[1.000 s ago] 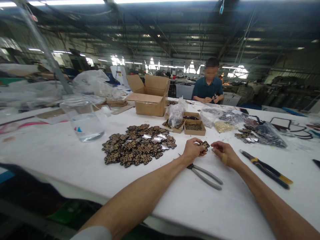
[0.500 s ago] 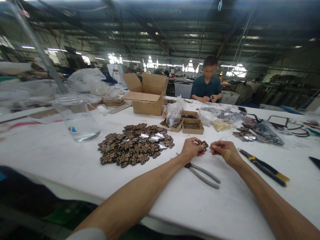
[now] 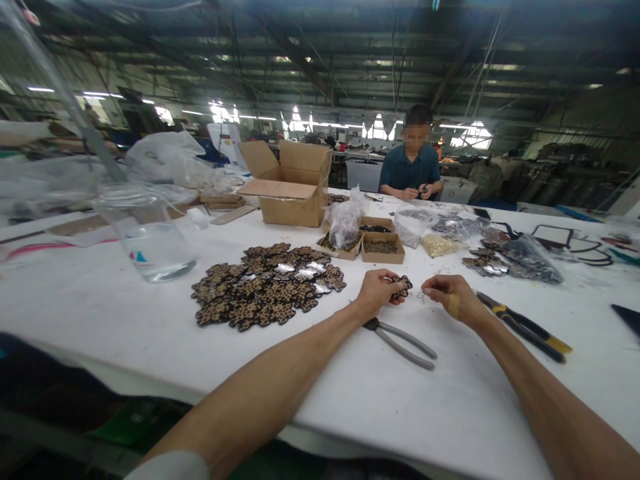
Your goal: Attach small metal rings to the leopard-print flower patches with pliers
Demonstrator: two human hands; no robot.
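My left hand [image 3: 377, 292] is closed on a leopard-print patch [image 3: 404, 287] with a dark scalloped edge, held just above the table. A short gap separates the patch from my right hand [image 3: 454, 298], whose thumb and fingertips are pinched together; anything between them is too small to make out. Tiny pale bits [image 3: 423, 298] lie on the white table between the hands. Pliers with grey handles [image 3: 407, 343] rest beneath my left wrist. To the left spreads a pile of similar leopard-print patches [image 3: 257, 290], a few showing shiny silver sides.
Black-and-yellow pliers [image 3: 525, 327] lie right of my right hand. Beyond are small cardboard trays [image 3: 383, 257] of tiny parts, plastic bags [image 3: 440, 245] and a large open carton [image 3: 295, 207]. A clear water jug [image 3: 155, 243] stands left. Across the table sits a person [image 3: 411, 170].
The gap between the patch and my right fingertips has widened slightly, and tiny bits on the table now show there. My left hand still grips the patch. The whole view has shifted a little.
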